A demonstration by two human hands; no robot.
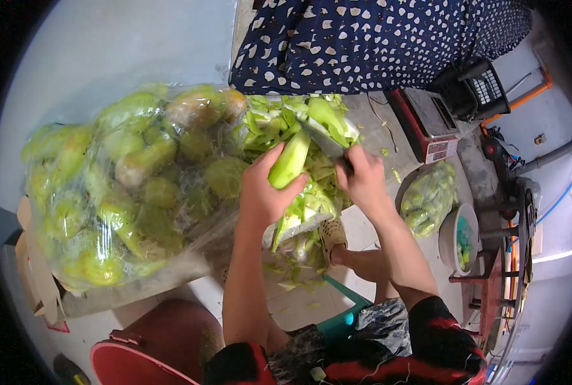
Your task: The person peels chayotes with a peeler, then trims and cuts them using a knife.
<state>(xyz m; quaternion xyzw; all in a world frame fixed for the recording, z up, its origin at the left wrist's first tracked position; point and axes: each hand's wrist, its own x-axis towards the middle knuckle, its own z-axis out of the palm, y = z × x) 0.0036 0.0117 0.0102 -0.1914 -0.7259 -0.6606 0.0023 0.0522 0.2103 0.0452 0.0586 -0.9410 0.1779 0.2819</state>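
My left hand is closed around a long, pale green vegetable, which is tilted with its far end among the trimmings. In my right hand is a knife; its broad grey blade lies against or very near the vegetable's far end, and contact is hard to tell. My fingers hide the handle. Beneath and beyond both hands spreads a heap of green and white trimmings. Another smooth green piece lies on that heap, just past the blade.
A big clear plastic bag of green produce stands left. A red bucket is below it. To the right are a scale, a smaller filled bag and a white basin. A patterned dark cloth hangs behind.
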